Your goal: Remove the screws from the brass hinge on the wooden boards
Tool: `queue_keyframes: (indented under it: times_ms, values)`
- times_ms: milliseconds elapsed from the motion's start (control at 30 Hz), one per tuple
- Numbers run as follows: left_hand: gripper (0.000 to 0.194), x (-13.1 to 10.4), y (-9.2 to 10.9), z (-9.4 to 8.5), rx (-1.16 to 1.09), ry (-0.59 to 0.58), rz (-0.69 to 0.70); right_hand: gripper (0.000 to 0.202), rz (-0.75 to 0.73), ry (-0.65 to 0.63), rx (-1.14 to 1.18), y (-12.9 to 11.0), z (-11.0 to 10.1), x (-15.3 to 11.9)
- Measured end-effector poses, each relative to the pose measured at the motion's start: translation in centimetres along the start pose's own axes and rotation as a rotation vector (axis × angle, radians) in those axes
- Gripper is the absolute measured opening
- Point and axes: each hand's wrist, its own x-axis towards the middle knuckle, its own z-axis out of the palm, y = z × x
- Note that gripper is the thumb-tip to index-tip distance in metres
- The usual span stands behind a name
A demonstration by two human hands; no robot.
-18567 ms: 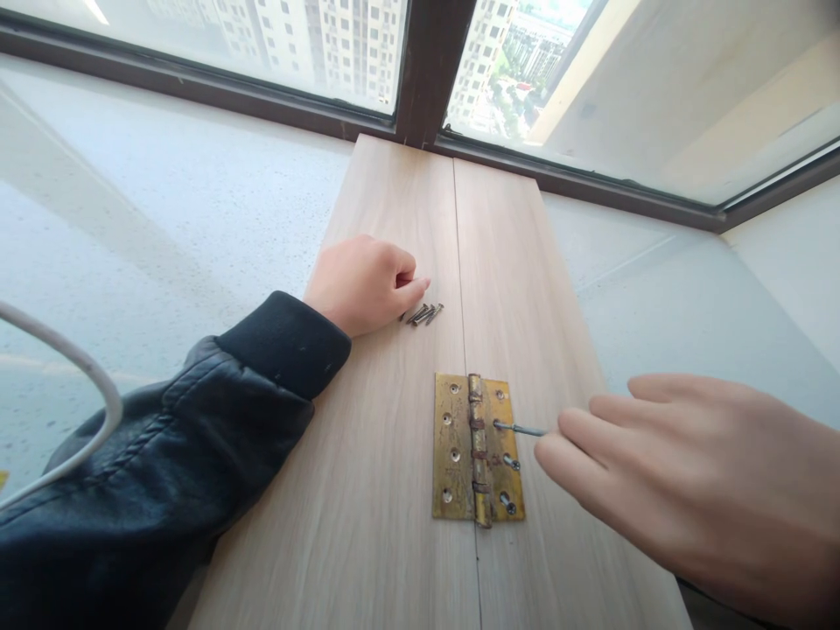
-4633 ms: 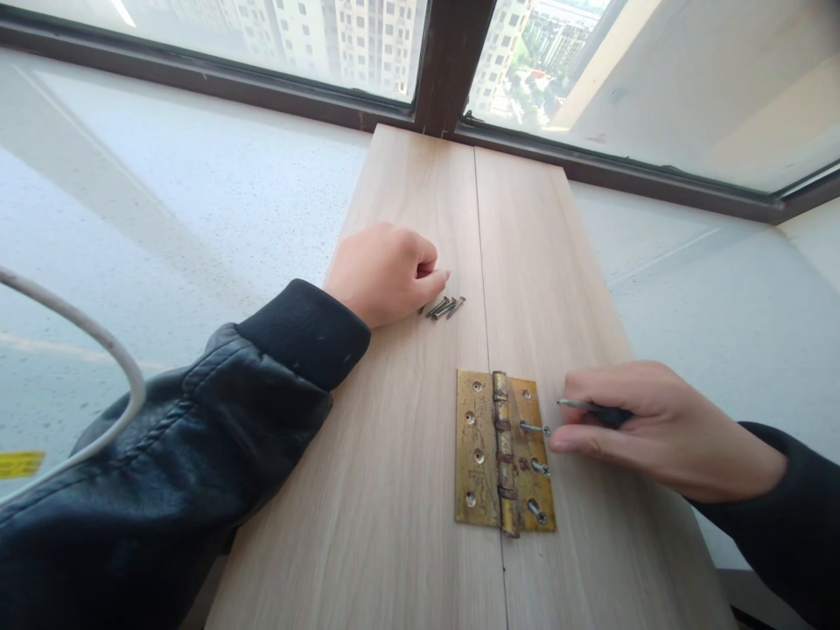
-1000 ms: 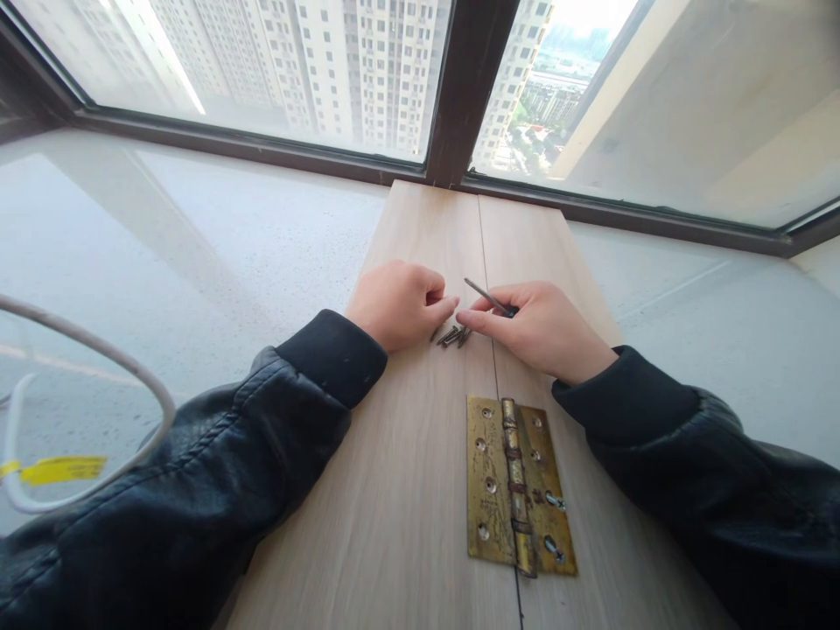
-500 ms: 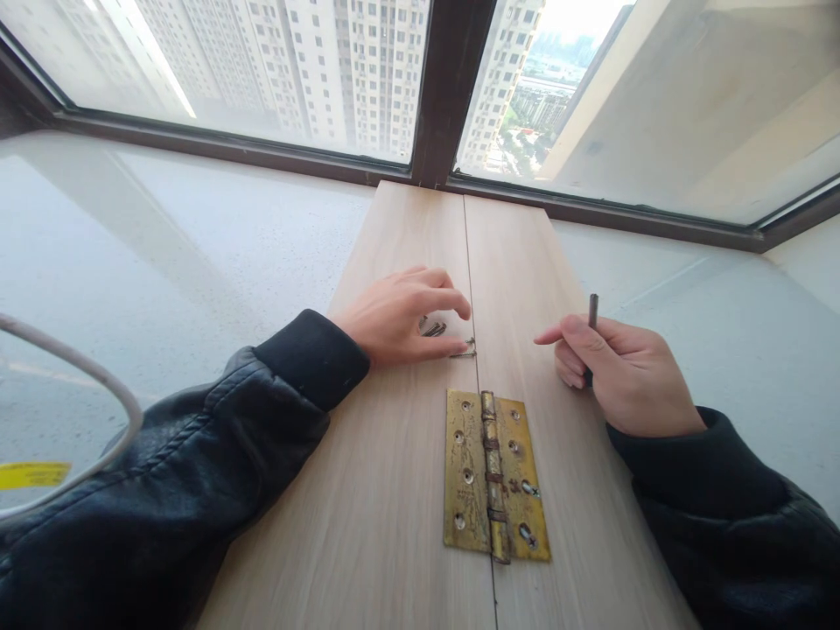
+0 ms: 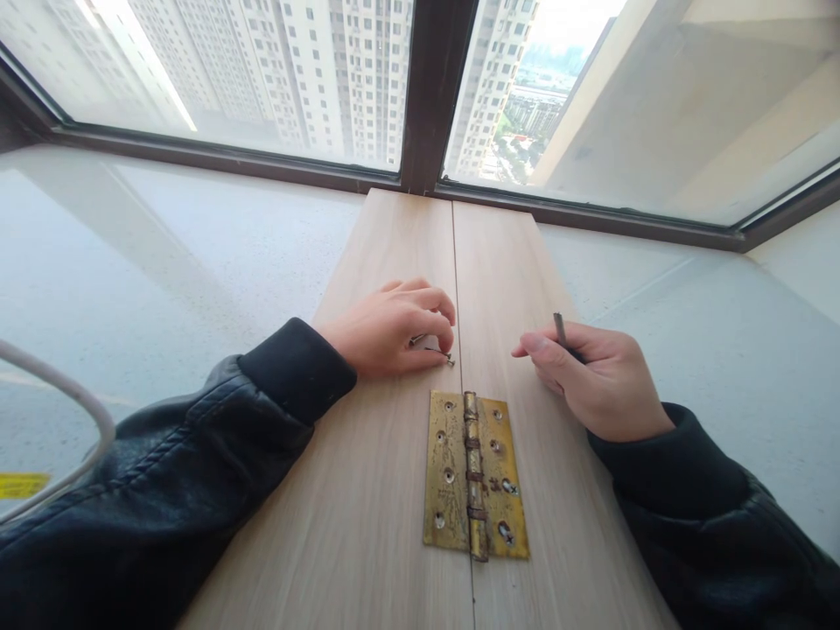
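Note:
My left hand (image 5: pixel 397 331) rests on the left board with thumb and forefinger pinched on a small screw (image 5: pixel 450 360). A few more screws (image 5: pixel 416 339) lie beneath that hand, partly hidden by its fingers. My right hand (image 5: pixel 594 376) hovers over the right board, fingers wrapped round a screwdriver (image 5: pixel 559 328); its grey metal shaft points up, and the palm hides most of its dark handle. Nearer to me, a worn brass hinge (image 5: pixel 476 477) lies opened flat across the seam. Two screws sit in its right leaf, while the left leaf's holes have none.
Two pale wooden boards (image 5: pixel 394 490) lie side by side on a white speckled sill (image 5: pixel 164 236). Beyond them stands a dark window frame (image 5: pixel 426 105). A white cable (image 5: pixel 85 394) with a yellow label (image 5: pixel 23 485) curves past my left sleeve.
My left thumb and forefinger have closed on a screw from the small group. My right hand has shifted slightly left, its screwdriver tilting. The view has swung a little to the right.

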Motion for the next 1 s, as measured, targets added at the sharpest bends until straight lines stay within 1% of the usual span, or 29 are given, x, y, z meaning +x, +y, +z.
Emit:
queue_keyframes:
  times_ms: [100, 267, 400, 533, 600, 667, 733, 767, 800, 867, 1000]
  values:
    - [0.008, 0.1, 0.1, -0.1, 0.007, -0.006, -0.026, 0.033, 0.004, -0.004, -0.006, 0.0, 0.0, 0.0]
    - [0.005, 0.3, 0.5, -0.6, 0.070, -0.058, -0.070, 0.033, 0.019, -0.008, 0.002, 0.2, 0.0, 0.1]
    - [0.005, 0.3, 0.7, -0.6, 0.083, -0.082, -0.089, 0.034, 0.026, -0.011, 0.008, 0.3, 0.0, 0.2]
    - [0.008, 0.2, 0.9, -0.4, 0.069, -0.069, -0.085, 0.035, 0.029, -0.011, 0.001, 0.3, -0.1, 0.2]
    - [0.009, 0.1, 0.8, -0.4, 0.045, -0.005, -0.086, 0.035, 0.029, -0.007, -0.003, 0.3, -0.2, 0.2]
    - [0.010, -0.1, 0.6, -0.5, 0.033, 0.137, -0.144, 0.035, 0.029, -0.004, -0.005, 0.4, -0.2, 0.2]
    - [0.012, -0.2, 0.3, -0.5, 0.033, 0.291, -0.270, 0.034, 0.029, -0.003, -0.005, 0.5, -0.2, 0.2]
    - [0.013, -0.3, 0.0, -0.4, 0.028, 0.339, -0.341, 0.034, 0.029, -0.004, -0.004, 0.5, -0.2, 0.2]
    - [0.013, -0.3, -0.2, -0.4, 0.015, 0.358, -0.405, 0.034, 0.029, -0.003, -0.002, 0.6, -0.2, 0.2]
    - [0.013, -0.4, -0.6, -0.2, -0.030, 0.328, -0.487, 0.034, 0.029, -0.005, 0.003, 0.6, -0.2, 0.2]
    - [0.015, -0.4, -0.7, -0.1, -0.073, 0.244, -0.549, 0.034, 0.025, -0.009, 0.009, 0.6, -0.2, 0.2]
